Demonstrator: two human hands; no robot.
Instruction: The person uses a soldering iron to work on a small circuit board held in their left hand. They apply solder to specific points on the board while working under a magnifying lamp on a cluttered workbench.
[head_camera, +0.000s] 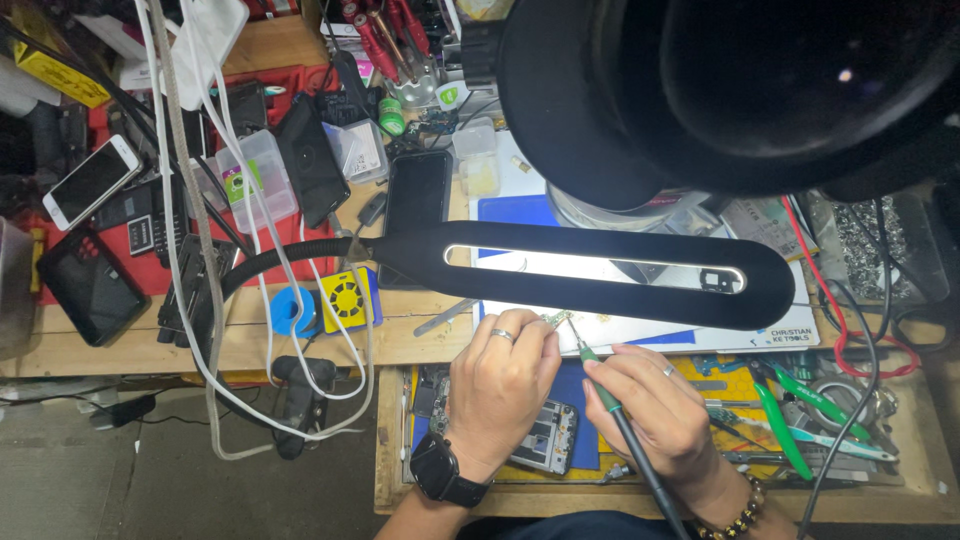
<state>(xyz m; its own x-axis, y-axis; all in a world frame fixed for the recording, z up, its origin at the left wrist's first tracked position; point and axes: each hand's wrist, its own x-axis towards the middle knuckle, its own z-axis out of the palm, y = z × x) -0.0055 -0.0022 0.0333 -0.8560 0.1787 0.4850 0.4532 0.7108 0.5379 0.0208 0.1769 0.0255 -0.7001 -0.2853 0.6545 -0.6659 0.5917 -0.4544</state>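
The left hand (500, 385), with a ring and a black wristwatch (445, 472), has its fingers closed on a small green circuit board (556, 319) held just under the edge of a long black lamp head (590, 272). The right hand (655, 415) has its fingers wrapped pen-style around a soldering iron (605, 395) with a green grip, whose tip touches or nearly touches the board. Below the hands, an open drawer (392, 440) holds a phone frame (545, 440) on a blue mat, and further right green-handled pliers (780, 415) and other small tools. On the wooden counter (250, 345) to the left, a clear plastic box (255, 180) holds small packets, a second clear box (357, 150) sits just beside it, and a cup (415, 90) near the back holds red-handled tools. Several phones lie around them, among them a white phone (90, 180).
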